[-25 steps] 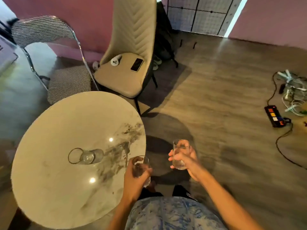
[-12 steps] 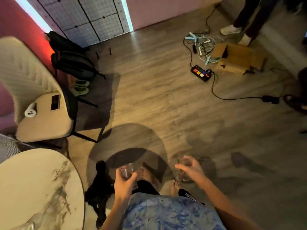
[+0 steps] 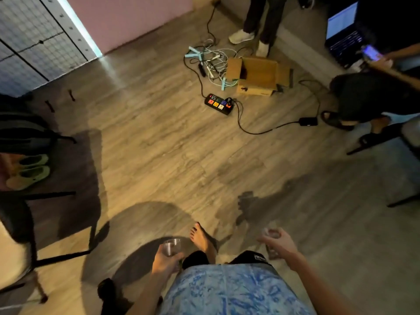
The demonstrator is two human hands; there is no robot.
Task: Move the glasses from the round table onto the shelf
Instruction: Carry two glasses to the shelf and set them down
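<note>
One glass (image 3: pixel 172 246) in left hand (image 3: pixel 166 260), second glass (image 3: pixel 271 233) in right hand (image 3: pixel 281 244)

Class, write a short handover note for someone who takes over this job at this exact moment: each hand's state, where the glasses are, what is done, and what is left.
Hands: the left hand grips the first glass, rim up. The right hand holds the second glass, which is blurred.
Where: both glasses are carried above the wooden floor. Neither the round table nor the shelf is in view.
Done: two glasses are in hand.
Left: carry both to the shelf and set them down. Probably best to steer clear of the power strip and cables on the floor ahead.
</note>
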